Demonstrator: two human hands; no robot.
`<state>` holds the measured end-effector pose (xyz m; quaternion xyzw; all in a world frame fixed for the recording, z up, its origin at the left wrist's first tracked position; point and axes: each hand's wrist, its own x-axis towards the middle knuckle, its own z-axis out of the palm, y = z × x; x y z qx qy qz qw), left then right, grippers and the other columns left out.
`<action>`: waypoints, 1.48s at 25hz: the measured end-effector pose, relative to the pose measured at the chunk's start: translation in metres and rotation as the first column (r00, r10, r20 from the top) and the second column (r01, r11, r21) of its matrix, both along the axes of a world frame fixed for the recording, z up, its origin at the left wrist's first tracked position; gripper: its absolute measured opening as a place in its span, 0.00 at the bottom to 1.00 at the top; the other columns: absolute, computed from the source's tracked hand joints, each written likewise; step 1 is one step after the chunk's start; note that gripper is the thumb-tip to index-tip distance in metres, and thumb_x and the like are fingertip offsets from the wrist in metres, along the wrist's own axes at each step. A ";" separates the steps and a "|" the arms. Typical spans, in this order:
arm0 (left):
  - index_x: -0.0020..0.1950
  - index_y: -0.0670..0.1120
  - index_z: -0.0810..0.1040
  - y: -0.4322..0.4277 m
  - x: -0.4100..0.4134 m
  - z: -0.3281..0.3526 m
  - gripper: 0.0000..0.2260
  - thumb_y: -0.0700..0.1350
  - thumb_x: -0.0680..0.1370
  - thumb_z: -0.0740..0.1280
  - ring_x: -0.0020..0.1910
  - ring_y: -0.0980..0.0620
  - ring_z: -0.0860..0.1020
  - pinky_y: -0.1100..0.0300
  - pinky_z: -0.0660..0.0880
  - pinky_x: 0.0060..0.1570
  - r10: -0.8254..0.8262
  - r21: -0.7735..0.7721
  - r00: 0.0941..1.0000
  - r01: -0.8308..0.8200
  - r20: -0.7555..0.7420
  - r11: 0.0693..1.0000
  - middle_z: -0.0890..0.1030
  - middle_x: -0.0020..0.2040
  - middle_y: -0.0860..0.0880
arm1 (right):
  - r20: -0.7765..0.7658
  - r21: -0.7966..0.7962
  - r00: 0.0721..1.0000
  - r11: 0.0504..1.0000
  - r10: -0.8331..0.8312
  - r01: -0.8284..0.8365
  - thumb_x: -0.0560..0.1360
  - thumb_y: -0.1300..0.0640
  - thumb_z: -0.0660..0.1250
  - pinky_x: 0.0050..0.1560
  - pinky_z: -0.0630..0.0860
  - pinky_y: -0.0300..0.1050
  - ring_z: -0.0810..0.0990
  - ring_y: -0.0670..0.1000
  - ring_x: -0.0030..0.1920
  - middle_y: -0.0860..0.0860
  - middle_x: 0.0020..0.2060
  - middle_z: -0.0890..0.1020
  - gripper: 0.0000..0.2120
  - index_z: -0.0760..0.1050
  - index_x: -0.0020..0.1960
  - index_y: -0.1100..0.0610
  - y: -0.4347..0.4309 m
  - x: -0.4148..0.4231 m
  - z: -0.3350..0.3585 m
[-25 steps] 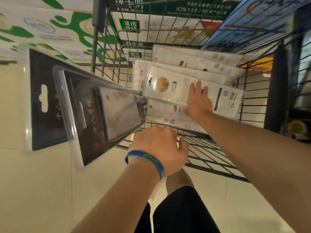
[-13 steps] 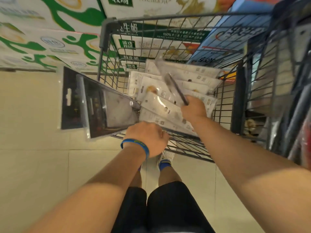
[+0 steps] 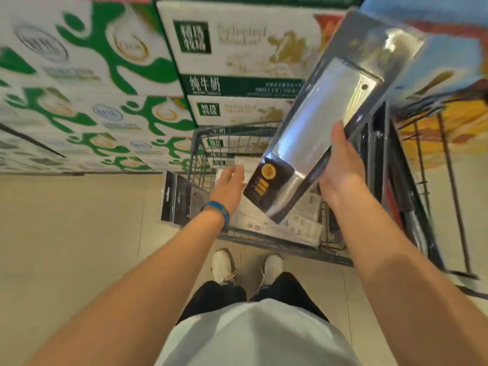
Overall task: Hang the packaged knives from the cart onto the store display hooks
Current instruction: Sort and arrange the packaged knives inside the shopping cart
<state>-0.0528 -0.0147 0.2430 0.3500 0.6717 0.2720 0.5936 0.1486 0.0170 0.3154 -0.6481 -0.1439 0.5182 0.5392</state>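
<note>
- Right hand (image 3: 340, 167) — thumb and fingers curled round the edge of the packaged knife (image 3: 324, 112), tilted above the cart (image 3: 232, 126).
- Left hand (image 3: 229, 186) — fingers loosely spread, holding nothing, beside the pack's lower end.

blister-packed steel cleaver (image 3: 317, 122) over the grey wire cart (image 3: 196, 154); flat white packs (image 3: 303, 223) lie in it, two dark packs (image 3: 182, 199) just beside its left, stacked green-white cartons (image 3: 105, 62) behind.

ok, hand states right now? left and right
Left hand: open, fingers extended over the cart, holding nothing.
Right hand: grips the packaged knife by its edge, up above the cart.
</note>
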 end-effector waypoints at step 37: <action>0.63 0.51 0.72 0.008 0.172 0.062 0.16 0.57 0.79 0.65 0.32 0.52 0.83 0.60 0.78 0.28 -0.707 -0.262 0.679 0.658 -0.196 0.706 0.81 0.48 0.49 | 0.463 0.260 0.877 0.966 -0.132 0.008 0.72 0.44 0.74 0.52 0.83 0.53 0.86 0.54 0.51 0.48 0.48 0.88 0.06 0.83 0.49 0.41 -0.105 0.223 0.105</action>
